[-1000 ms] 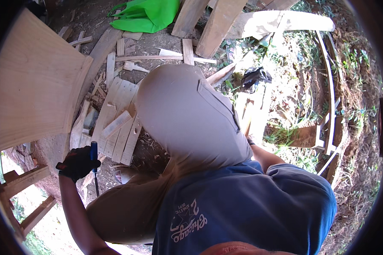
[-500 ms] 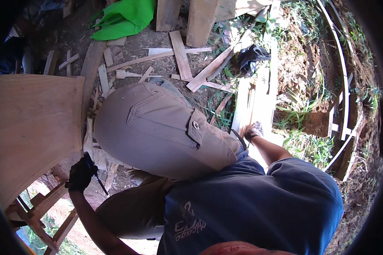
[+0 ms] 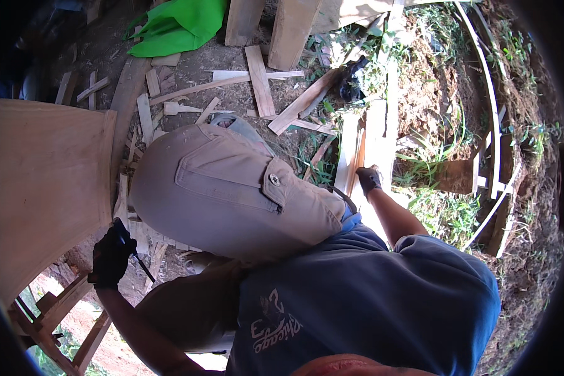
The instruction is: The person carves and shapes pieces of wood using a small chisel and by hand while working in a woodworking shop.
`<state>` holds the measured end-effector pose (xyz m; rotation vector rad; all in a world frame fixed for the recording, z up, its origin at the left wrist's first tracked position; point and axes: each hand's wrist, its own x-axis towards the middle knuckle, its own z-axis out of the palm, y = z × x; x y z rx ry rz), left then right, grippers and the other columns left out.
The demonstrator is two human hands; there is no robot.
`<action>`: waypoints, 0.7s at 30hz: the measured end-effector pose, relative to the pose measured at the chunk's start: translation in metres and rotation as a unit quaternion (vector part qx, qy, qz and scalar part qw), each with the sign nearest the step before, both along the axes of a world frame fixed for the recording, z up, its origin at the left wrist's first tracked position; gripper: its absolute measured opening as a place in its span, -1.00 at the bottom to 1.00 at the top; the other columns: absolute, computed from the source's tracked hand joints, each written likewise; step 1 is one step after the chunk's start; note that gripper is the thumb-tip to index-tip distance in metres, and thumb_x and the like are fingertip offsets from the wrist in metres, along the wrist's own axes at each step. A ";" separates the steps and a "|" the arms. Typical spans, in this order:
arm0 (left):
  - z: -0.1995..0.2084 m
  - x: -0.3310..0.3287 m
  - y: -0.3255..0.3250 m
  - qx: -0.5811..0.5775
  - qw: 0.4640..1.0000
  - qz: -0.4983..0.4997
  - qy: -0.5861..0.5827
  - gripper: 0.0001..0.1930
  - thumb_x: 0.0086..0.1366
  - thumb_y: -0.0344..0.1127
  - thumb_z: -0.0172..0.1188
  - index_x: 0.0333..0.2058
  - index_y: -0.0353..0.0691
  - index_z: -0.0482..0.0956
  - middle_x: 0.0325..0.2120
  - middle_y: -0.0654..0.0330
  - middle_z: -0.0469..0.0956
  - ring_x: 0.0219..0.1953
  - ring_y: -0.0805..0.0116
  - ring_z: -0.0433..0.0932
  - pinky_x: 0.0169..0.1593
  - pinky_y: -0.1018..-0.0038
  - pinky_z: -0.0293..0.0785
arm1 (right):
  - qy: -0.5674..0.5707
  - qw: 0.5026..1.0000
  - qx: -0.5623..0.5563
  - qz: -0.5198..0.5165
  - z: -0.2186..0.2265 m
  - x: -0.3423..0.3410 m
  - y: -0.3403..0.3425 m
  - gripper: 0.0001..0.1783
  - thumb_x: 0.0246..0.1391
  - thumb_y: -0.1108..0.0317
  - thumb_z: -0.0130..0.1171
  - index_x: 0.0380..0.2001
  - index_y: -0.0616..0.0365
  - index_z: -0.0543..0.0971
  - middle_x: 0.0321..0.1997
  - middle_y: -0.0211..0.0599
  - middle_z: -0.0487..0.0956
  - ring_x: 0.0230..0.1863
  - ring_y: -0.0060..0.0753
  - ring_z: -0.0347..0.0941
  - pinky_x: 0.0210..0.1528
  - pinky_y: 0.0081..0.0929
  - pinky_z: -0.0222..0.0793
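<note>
My left hand (image 3: pixel 111 255), in a black glove, is closed around a dark tool with a thin black rod (image 3: pixel 145 269). That hand is beside the lower right corner of a large wooden panel (image 3: pixel 47 188); whether they touch is unclear. My right hand (image 3: pixel 370 179), in a dark glove, reaches out to the right over pale boards (image 3: pixel 376 135) lying in bright sun. Its fingers are curled down at a brownish strip (image 3: pixel 361 147) between the boards. Glare and the glove hide what they grip, if anything. My bent knee in khaki trousers (image 3: pixel 225 188) lies between the two hands.
Wood offcuts (image 3: pixel 260 81) litter the soil. A green sheet (image 3: pixel 191 25) and upright thick planks (image 3: pixel 294 31) are at the far side. A crumpled black thing (image 3: pixel 353 80) lies by the boards. Grass and an earth bank (image 3: pixel 445 81) rise at right; a timber frame (image 3: pixel 62 307) stands lower left.
The whole view has shifted slightly left. My right hand's fingers look more drawn together over the boards. The crumpled black thing has changed shape. My left hand still grips the dark tool.
</note>
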<state>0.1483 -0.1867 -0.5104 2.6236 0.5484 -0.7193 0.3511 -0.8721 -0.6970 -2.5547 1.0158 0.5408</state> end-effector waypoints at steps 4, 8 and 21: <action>-0.017 -0.010 0.016 -0.044 0.999 0.009 -0.025 -0.69 0.31 -0.23 0.40 -0.07 -0.24 0.59 -0.29 0.09 0.70 -0.19 0.12 0.74 -0.13 0.20 0.65 | -0.091 0.974 0.173 -0.110 0.015 0.058 0.049 -0.39 0.02 0.16 0.38 0.10 0.30 0.62 -0.06 -0.07 0.68 0.04 -0.09 0.64 0.09 -0.15 0.58; -0.005 -0.010 0.023 0.007 0.999 0.043 0.027 -0.60 0.28 0.01 0.42 -0.09 -0.16 0.64 -0.23 0.02 0.71 -0.10 -0.06 0.71 -0.02 0.06 0.61 | -0.173 0.883 0.436 0.031 0.034 0.128 0.155 -0.68 0.18 0.17 0.38 -0.11 0.14 0.66 -0.36 -0.34 0.56 -0.36 -0.47 0.55 -0.34 -0.39 0.59; 0.028 -0.069 0.010 0.031 0.990 0.126 0.063 -0.51 0.31 0.13 0.28 -0.02 -0.16 0.62 -0.04 0.03 0.68 0.08 -0.01 0.64 0.20 0.09 0.53 | 0.096 0.406 -0.077 0.906 0.172 0.125 0.559 -0.17 -0.11 -0.06 0.51 0.20 0.16 0.58 0.06 0.08 0.67 0.15 0.07 0.62 0.25 -0.09 0.51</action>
